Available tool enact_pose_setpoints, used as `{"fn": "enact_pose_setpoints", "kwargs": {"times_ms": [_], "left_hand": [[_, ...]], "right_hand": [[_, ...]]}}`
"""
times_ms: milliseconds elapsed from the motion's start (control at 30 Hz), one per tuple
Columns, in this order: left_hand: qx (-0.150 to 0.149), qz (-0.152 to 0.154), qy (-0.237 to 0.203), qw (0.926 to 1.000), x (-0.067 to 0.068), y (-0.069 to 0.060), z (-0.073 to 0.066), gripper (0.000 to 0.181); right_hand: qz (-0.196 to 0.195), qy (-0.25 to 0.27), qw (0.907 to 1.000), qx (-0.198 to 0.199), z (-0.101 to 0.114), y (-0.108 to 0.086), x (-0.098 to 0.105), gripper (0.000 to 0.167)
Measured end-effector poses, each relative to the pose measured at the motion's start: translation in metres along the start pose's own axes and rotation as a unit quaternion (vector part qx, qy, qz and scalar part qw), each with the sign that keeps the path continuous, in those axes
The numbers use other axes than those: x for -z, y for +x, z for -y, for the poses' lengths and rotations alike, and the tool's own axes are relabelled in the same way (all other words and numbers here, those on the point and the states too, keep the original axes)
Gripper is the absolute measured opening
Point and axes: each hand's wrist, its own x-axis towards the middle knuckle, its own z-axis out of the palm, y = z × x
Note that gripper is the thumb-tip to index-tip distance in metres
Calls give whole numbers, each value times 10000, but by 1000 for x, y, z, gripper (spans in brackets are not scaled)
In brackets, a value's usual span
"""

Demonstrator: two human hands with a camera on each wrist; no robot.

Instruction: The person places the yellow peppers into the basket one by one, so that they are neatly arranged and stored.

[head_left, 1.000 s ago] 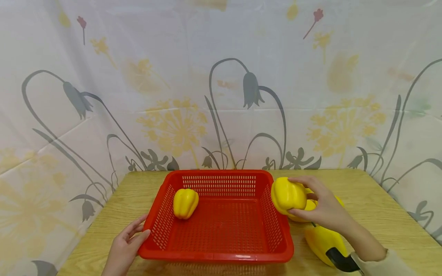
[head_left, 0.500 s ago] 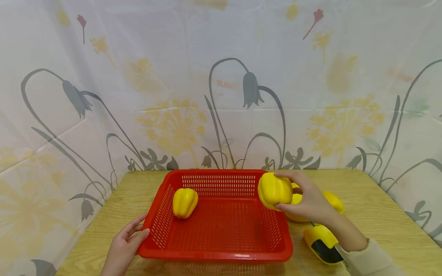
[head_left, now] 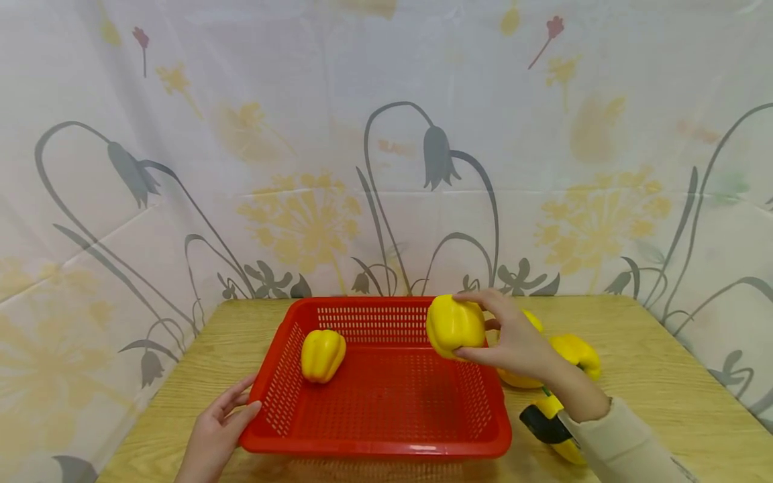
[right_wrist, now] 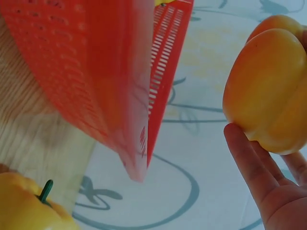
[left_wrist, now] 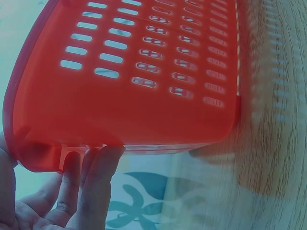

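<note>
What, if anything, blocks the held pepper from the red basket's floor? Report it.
Nothing visible: the right hand holds the yellow pepper above the red basket's rim, and the pepper inside lies off to the left.

- Basket (head_left: 374, 448), at the left hand (head_left: 216, 429): red plastic, smooth, glossy along the rim, walls pierced with slots.
- Bell pepper (head_left: 453, 327), in the right hand (head_left: 516, 342): smooth, waxy-looking, glossy yellow skin.
- Tabletop (head_left: 670, 376), below both hands: wood-grained, light, low sheen.
- Sleeve (head_left: 625, 443), behind the right hand: matt cloth, pale.
- Printed sheet (head_left: 272, 47), beyond both hands: thin, smooth, creased, faintly shiny.
</note>
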Motion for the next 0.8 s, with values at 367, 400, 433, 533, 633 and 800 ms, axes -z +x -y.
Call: {"fn": "enact_pose_setpoints", "kwargs": {"times_ms": [367,400,433,533,633,800], "left_hand": [[-72,-25,-40,10000,0,1,0,57],[-76,-21,-54,10000,-1,1,0,57],[-81,-23,-54,9999,-1,1,0,57],[-91,-27,-52,9999,0,1,0,56],[-98,-35,-40,9999,0,0,0,57],[-124,-60,-40,9999,0,0,0,57]], "right_hand": [[295,190,9994,-80,6,18,-12,66],[316,177,9993,-89,6,20,-13,67],[336,153,9993,-61,7,21,-15,66],[379,13,9993,17,10,27,-18,66],[407,-133,9991,70,11,33,-21,66],[518,-178,9985,-50,10,40,-29,66]]}}
